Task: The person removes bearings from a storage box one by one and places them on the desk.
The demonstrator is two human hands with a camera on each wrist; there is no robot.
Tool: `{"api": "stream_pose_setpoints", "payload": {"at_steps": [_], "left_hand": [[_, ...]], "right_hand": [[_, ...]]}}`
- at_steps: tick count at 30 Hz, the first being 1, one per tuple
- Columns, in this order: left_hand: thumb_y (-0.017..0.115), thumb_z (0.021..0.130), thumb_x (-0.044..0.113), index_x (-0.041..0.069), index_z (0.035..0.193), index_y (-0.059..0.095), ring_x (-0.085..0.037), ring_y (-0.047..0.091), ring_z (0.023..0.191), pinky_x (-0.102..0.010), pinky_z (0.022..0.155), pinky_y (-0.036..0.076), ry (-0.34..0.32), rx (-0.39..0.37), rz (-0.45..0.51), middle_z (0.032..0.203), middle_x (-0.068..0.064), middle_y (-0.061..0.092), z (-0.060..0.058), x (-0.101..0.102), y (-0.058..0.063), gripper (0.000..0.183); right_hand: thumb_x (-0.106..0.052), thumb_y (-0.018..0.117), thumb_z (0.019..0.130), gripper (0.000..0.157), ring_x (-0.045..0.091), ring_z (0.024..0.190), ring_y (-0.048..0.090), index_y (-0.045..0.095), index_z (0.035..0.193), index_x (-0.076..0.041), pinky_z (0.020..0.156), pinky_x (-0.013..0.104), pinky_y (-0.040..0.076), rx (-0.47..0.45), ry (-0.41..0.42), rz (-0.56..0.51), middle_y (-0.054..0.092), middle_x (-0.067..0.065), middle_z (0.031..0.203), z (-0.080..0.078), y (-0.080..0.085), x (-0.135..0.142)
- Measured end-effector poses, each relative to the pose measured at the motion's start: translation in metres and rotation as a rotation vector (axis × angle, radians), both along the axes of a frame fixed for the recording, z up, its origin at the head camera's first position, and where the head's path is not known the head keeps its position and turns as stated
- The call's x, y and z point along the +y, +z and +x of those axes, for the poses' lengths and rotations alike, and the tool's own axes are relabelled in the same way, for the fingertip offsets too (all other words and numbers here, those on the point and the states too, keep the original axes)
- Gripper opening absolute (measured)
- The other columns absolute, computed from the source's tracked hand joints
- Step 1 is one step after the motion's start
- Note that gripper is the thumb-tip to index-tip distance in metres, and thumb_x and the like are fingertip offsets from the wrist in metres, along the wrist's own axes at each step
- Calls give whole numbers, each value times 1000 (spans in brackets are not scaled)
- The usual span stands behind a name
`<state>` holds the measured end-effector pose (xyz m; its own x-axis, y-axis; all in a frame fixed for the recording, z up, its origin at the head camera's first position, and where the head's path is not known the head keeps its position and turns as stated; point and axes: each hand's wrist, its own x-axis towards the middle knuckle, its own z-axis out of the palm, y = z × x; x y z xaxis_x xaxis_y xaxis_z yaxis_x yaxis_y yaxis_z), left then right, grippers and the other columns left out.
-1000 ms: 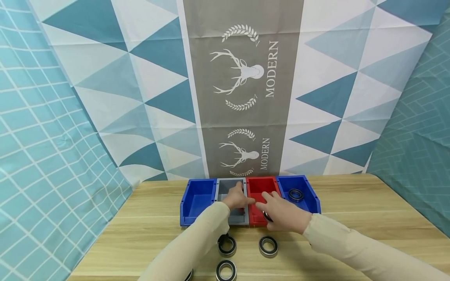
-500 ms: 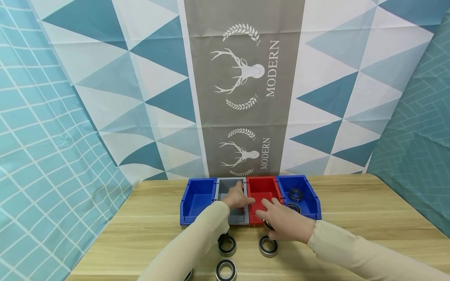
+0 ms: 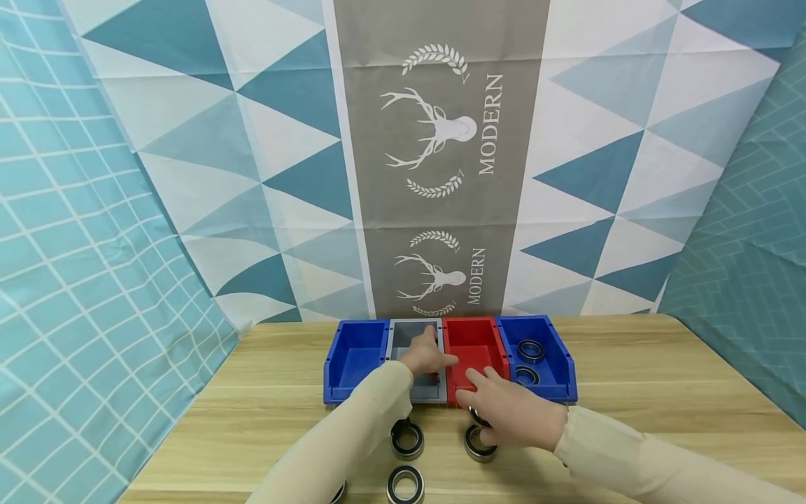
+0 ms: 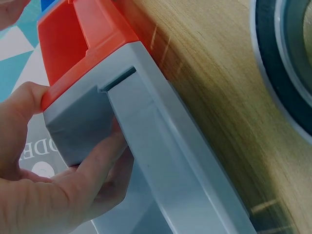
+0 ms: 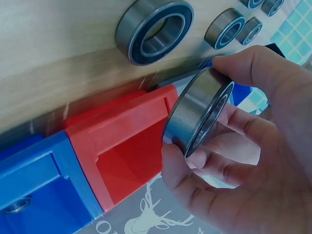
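In the head view my left hand (image 3: pixel 423 353) grips the wall between the grey bin (image 3: pixel 403 330) and the red bin (image 3: pixel 467 339). The left wrist view has its fingers inside the grey bin and its thumb against the red edge. My right hand (image 3: pixel 513 411) holds a ball bearing (image 5: pixel 192 109) between thumb and fingers, tilted on edge in the right wrist view. That hand is in front of the red bin, just above another bearing (image 3: pixel 471 450) on the table, which it partly hides.
Two bearings lie in the right blue bin (image 3: pixel 557 367). A left blue bin (image 3: pixel 355 350) ends the row. More bearings rest on the wooden table (image 3: pixel 271 371), including one (image 3: pixel 406 457) near the grey bin and one (image 3: pixel 392 488) closer to me. My left sleeve partly hides another bearing.
My right hand has come down and toward me from the red bin's front, bearing in grip. A second bearing in the right blue bin has come into view. My left hand stays put.
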<state>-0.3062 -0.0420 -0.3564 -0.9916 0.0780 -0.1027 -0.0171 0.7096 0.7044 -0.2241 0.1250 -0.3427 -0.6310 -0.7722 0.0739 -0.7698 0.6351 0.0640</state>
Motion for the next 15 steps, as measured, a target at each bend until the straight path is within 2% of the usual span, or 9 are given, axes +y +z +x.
{"api": "stream_pose_setpoints", "payload": {"at_steps": [4, 8, 11, 15], "left_hand": [[74, 83, 25, -1, 138, 35, -35, 56, 114, -54, 97, 48, -5, -1, 6, 134, -22, 52, 0, 0, 0, 72], [73, 84, 25, -1, 142, 31, -37, 53, 121, -56, 100, 46, -9, -10, 19, 140, -22, 48, -1, -1, -1, 76], [72, 84, 25, -1, 145, 29, -38, 50, 126, -57, 102, 44, -7, -14, 24, 144, -21, 45, -1, 0, -1, 79], [73, 84, 25, 0, 143, 31, -38, 51, 124, -57, 100, 45, -4, -15, 20, 142, -21, 47, -1, 0, -1, 77]], "right_hand": [[-25, 80, 74, 37, 16, 85, 53, 62, 104, -18, 70, 24, 56, -30, 13, -13, 59, 3, 100, 3, -2, 1], [-24, 80, 74, 35, 15, 86, 53, 61, 103, -20, 70, 23, 56, -58, 12, -23, 58, 2, 101, 6, -4, 1], [-23, 80, 74, 35, 19, 92, 58, 61, 103, -21, 71, 26, 58, -85, 3, -19, 59, 3, 104, 8, -4, 1], [-23, 80, 74, 36, 28, 100, 62, 61, 105, -22, 75, 32, 60, -129, -10, -12, 61, 5, 110, 11, -6, 1]]}}
